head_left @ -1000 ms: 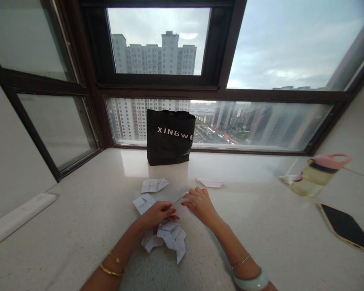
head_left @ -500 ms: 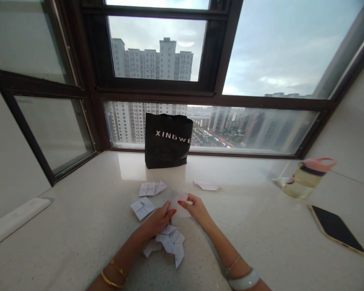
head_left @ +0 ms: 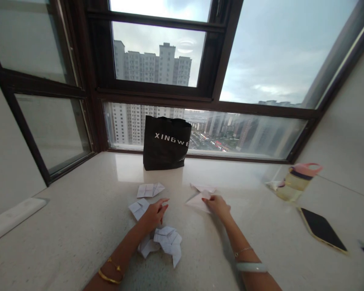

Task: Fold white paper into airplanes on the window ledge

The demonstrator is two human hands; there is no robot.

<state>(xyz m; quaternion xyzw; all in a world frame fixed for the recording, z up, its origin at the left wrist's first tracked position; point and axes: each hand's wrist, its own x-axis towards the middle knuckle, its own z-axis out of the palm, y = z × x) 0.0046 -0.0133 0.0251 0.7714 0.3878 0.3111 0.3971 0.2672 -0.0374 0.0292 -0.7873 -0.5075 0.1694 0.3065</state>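
Observation:
My right hand (head_left: 218,207) pinches a pale folded paper (head_left: 197,202) by its right part, just in front of another flat folded paper (head_left: 204,188). Nothing is in my left hand (head_left: 155,212); its fingers are apart and point to the right. That hand partly covers a white square paper fold (head_left: 138,207). Behind it lies a second white paper fold (head_left: 150,190) with a triangular end. Nearer me, below the left hand, a creased paper figure (head_left: 169,241) rests against another folded paper piece (head_left: 147,246), which my wrist partly hides.
A black bag (head_left: 166,151) with white letters stands by the window. At the right are a bottle (head_left: 295,186) with a pink lid and a dark phone (head_left: 323,230). A long white bar-shaped object (head_left: 16,218) lies at the left edge of the pale counter (head_left: 87,226).
My left hand has let go of the pale paper and moved left. My right hand has carried the paper to the right, close to the flat folded paper. The view has shifted slightly.

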